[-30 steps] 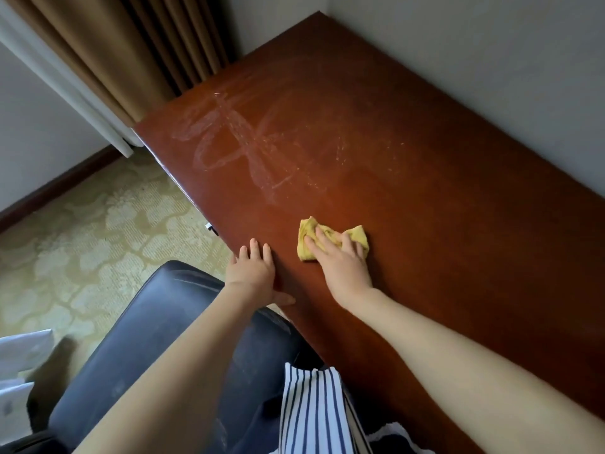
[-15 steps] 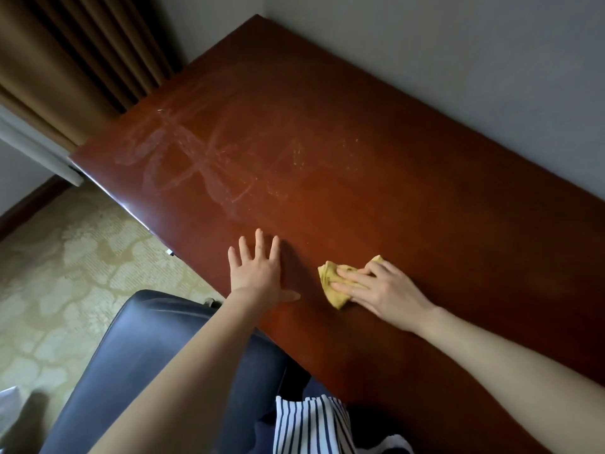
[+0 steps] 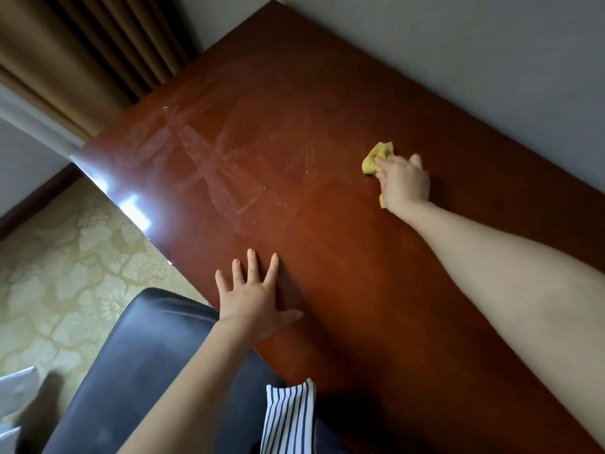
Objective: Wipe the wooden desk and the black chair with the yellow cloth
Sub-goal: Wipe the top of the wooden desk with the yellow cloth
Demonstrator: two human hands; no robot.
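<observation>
The reddish wooden desk (image 3: 327, 257) runs from the far corner toward the lower right, with pale smear marks on its far left half. My right hand (image 3: 402, 181) is stretched out over the desk near the wall and presses the crumpled yellow cloth (image 3: 376, 157) onto the wood, fingers bent over it. My left hand (image 3: 253, 296) lies flat on the desk near its front edge, fingers spread. The black chair (image 3: 131, 371) stands below the desk edge at the lower left, partly hidden by my left arm.
A grey wall (image 3: 474, 77) borders the desk's far side. Brown curtains (image 3: 82, 54) hang at the upper left. Patterned yellow carpet (image 3: 59, 273) covers the floor on the left, with white paper (image 3: 16, 394) at the bottom left. A striped garment (image 3: 288, 421) shows at the bottom.
My right hand has slid the yellow cloth away from the front edge, out toward the wall and to the right. My left hand stays flat on the desk.
</observation>
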